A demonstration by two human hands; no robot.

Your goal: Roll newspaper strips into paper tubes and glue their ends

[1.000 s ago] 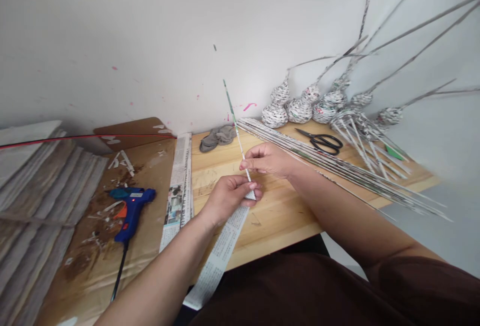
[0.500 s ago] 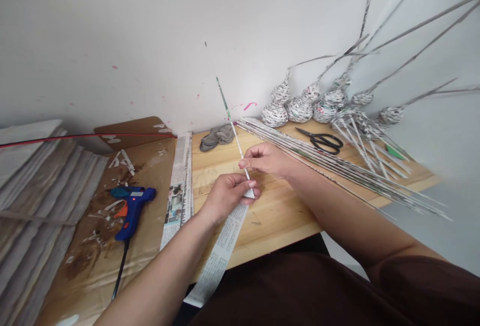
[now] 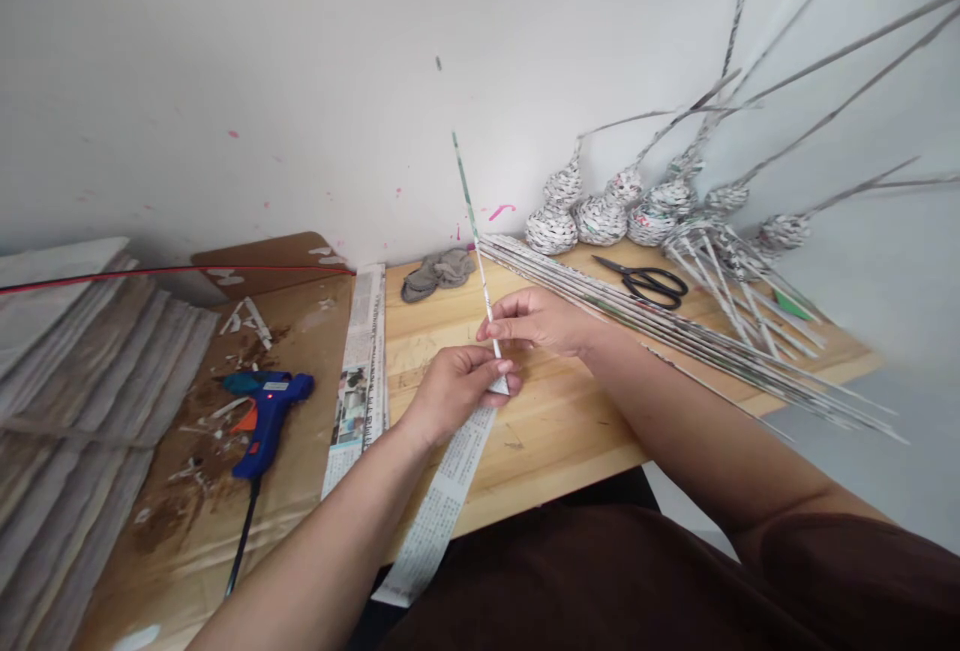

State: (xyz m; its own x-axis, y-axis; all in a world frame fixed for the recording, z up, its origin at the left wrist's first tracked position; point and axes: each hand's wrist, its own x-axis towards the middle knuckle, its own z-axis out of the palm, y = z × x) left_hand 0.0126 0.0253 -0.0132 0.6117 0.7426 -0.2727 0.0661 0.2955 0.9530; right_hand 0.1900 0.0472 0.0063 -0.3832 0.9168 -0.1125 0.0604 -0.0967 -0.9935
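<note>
A newspaper strip (image 3: 442, 496) hangs over the table's front edge, and its upper end narrows into a thin rolled paper stick (image 3: 469, 203) that points up toward the wall. My left hand (image 3: 466, 383) pinches the strip where it meets the roll. Just above and to the right, my right hand (image 3: 529, 319) has thumb and fingers closed around the lower part of the stick. The part of the paper between the left fingers is mostly hidden.
Left lie a blue glue gun (image 3: 266, 421), stacked paper (image 3: 82, 411) and flat newspaper strips (image 3: 364, 361). A grey cloth (image 3: 439, 274) rests by the wall. On the right are finished paper rods (image 3: 645, 321), black scissors (image 3: 649, 281) and several woven paper gourds (image 3: 551, 229).
The upper part of the paper stick has swung to the right and stands a little more upright. Both hands have kept their grip in almost the same place.
</note>
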